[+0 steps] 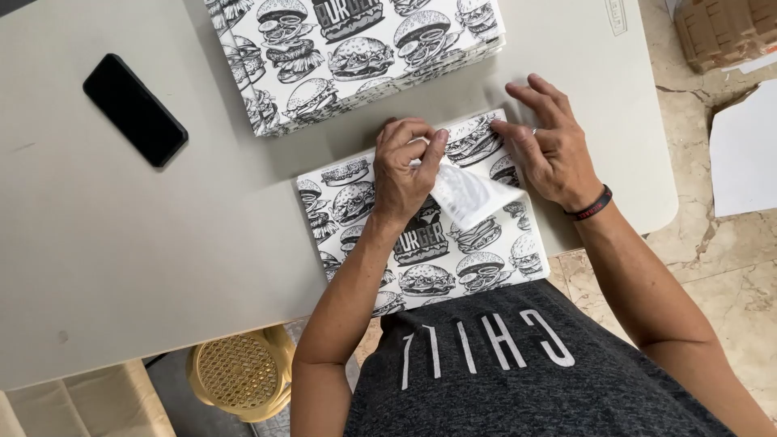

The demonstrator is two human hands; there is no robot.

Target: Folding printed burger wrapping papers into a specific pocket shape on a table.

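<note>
A flat printed carton blank [421, 235], white with black burger drawings, lies on the pale grey surface [162, 243] right at its near edge, partly overhanging toward the person's grey shirt. The left hand [409, 166] rests on the middle of the blank, its fingers [429, 150] clenched in a pinch on the edge of a flap [469, 194] that is lifted and curled back, showing its plain white underside. The right hand [550, 146] lies spread and flat on the blank's far right corner, fingers released and pressing down rather than grasping anything; this seems to pin the sheet so that it does not slide while the flap is bent up along its crease. A dark band sits on the right wrist [592, 204]. Just beyond the blank, nearly touching its far edge, sits a stack of the same printed blanks [356, 57], leaving little room to push the worked sheet forward. A black phone [133, 109] lies face up well apart to the left, out of the way. Below the surface's edge a yellow woven stool [239, 372] shows, and on the marble floor [728, 267] to the right are a white sheet [745, 154] and a brown cardboard box [720, 28].
</note>
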